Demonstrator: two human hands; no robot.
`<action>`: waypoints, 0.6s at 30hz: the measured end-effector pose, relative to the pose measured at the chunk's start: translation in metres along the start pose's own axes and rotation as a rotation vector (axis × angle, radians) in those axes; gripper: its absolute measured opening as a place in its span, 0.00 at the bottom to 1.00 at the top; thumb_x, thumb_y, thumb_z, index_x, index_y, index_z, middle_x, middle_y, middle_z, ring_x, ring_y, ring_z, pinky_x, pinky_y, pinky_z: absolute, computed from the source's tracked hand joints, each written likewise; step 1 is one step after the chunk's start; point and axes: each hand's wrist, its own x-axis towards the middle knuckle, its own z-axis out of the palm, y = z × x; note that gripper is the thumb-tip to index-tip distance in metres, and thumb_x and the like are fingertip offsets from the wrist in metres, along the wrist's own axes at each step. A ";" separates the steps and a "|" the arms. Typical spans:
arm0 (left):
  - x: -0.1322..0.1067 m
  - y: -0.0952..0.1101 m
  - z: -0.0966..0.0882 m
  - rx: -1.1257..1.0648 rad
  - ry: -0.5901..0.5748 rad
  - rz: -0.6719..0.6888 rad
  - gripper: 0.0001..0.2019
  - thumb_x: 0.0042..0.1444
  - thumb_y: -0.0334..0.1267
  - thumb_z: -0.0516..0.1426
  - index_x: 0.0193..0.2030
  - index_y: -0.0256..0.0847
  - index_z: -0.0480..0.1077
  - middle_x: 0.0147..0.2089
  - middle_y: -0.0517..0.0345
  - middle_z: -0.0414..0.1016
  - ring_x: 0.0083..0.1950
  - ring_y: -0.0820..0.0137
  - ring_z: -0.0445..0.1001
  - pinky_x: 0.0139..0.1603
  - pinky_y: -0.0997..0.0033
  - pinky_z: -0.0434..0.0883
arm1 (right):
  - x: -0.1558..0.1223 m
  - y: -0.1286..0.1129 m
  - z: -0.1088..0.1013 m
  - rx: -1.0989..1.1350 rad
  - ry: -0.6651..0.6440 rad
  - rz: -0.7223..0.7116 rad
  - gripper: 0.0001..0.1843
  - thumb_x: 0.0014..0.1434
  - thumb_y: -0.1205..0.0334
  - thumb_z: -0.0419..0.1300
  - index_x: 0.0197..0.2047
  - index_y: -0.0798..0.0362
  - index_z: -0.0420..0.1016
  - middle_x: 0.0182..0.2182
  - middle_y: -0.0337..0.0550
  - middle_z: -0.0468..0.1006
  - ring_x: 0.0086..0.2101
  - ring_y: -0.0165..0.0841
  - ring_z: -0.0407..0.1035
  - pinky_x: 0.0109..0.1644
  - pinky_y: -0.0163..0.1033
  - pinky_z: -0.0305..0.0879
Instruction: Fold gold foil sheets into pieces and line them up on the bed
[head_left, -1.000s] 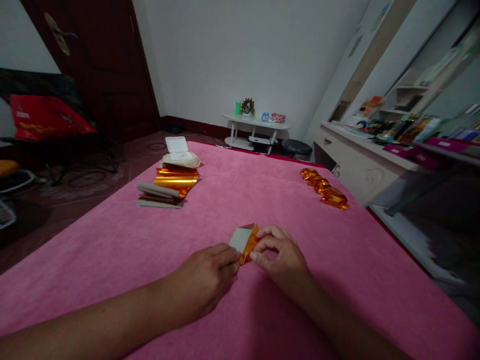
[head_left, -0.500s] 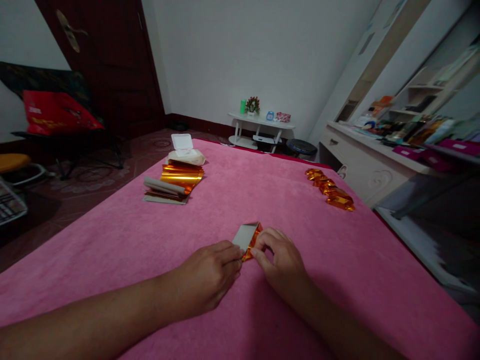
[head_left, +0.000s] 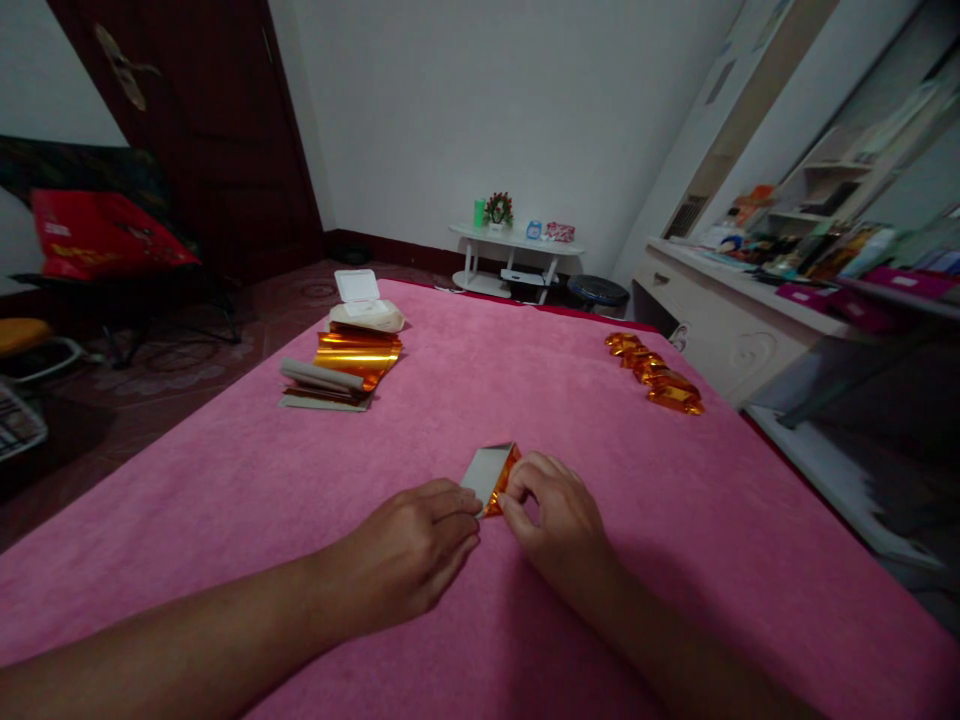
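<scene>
Pinching gold foil paper (head_left: 489, 470) against pink cloth (head_left: 262, 500): left hand (head_left: 409, 550) grip narrow, pinning sheet steady; right hand (head_left: 559, 520) grip closed on folded orange edge.

A pink plush cloth (head_left: 225, 500) covers the table. At its far left lies a stack of gold foil sheets with grey backs (head_left: 341, 370), touching an open white plastic hinged box (head_left: 364, 303) behind it. A row of small folded gold foil pieces (head_left: 656, 373) lines the far right edge. Beyond stand a low white side table (head_left: 517, 240), a dark red wooden door (head_left: 210, 130), a red bag (head_left: 97, 235) and a white dresser (head_left: 720, 320).
</scene>
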 end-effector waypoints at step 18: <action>0.002 0.004 -0.004 0.099 -0.181 -0.064 0.14 0.63 0.34 0.47 0.52 0.37 0.66 0.43 0.49 0.69 0.44 0.65 0.67 0.44 0.64 0.72 | -0.002 -0.001 0.002 -0.026 0.024 0.014 0.09 0.52 0.69 0.57 0.24 0.52 0.62 0.27 0.39 0.66 0.32 0.33 0.60 0.38 0.38 0.54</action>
